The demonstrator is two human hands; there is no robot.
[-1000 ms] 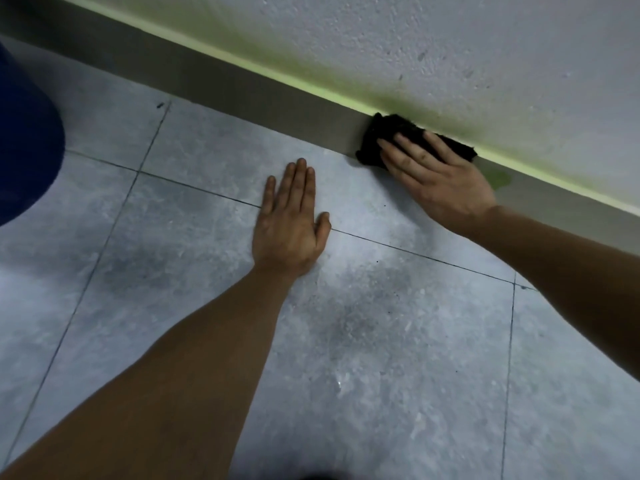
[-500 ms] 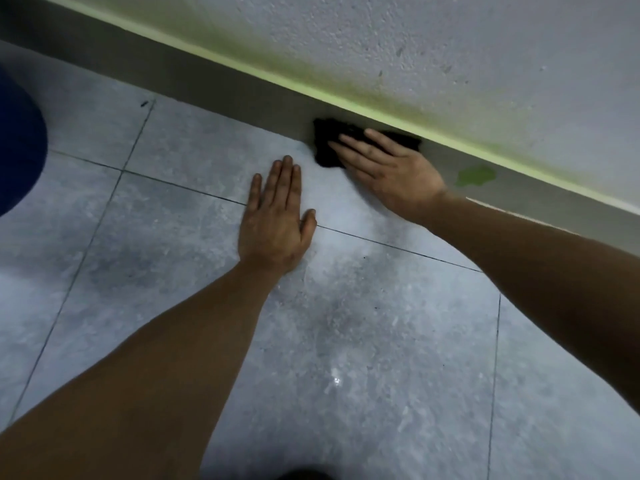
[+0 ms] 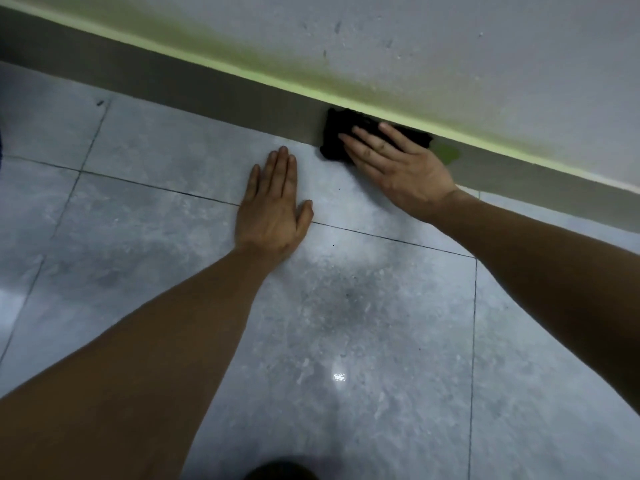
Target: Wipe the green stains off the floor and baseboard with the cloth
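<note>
A black cloth (image 3: 335,137) is pressed flat against the grey baseboard (image 3: 214,88) by my right hand (image 3: 398,164), fingers stretched over it. A green stain (image 3: 449,154) shows on the baseboard just right of the cloth, partly behind my hand. A green-yellow strip (image 3: 194,58) runs along the baseboard's top edge, with green haze on the wall above it. My left hand (image 3: 273,209) lies flat, palm down, on the grey floor tile (image 3: 173,168), fingers together, holding nothing.
The white textured wall (image 3: 450,39) fills the top of the view. Grey tiles with dark grout lines (image 3: 473,306) spread toward me. A dark rounded shape (image 3: 280,471) sits at the bottom edge.
My right hand slid the cloth left along the baseboard, uncovering the green stain, and now sits back closer to it. The blue object at the left edge has left the view.
</note>
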